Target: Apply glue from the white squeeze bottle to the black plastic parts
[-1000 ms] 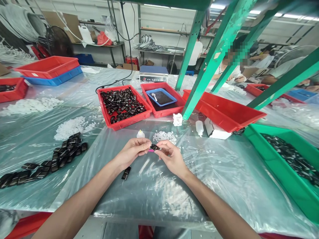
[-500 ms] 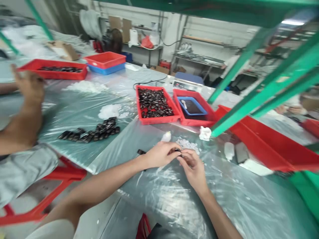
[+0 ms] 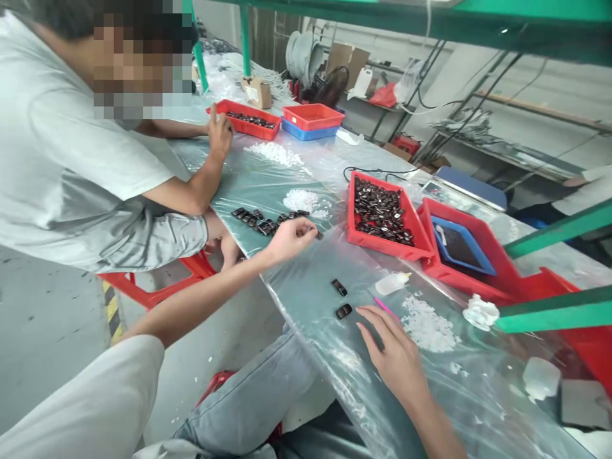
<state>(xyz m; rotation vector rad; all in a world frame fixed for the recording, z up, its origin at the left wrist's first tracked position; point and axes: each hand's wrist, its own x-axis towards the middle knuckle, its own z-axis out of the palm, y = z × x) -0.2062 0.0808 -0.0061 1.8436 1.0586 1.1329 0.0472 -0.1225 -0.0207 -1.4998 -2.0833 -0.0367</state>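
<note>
My left hand (image 3: 292, 240) pinches a small black part (image 3: 319, 235) beside a row of similar black pieces (image 3: 266, 225) on the plastic-covered table. Lower right, my right hand (image 3: 389, 344) hovers over or rests on the table with its fingers apart and nothing in them. Just left of its fingertips lie two black pieces, one (image 3: 343, 311) nearer and one (image 3: 339, 287) farther. A white bottle (image 3: 393, 282), a pink stick (image 3: 386, 307) and a pile of small white pieces (image 3: 430, 324) are close to that hand.
Red trays stand behind, one full of black pieces (image 3: 380, 213), one holding a blue tray (image 3: 461, 245). A co-worker (image 3: 90, 140) sits at the left, hands near another red tray (image 3: 248, 119). A green post (image 3: 557, 312) juts in at the right.
My hands have separated; the left has moved left to the row of black pieces, and the right has opened. The view has turned left, showing more of the co-worker.
</note>
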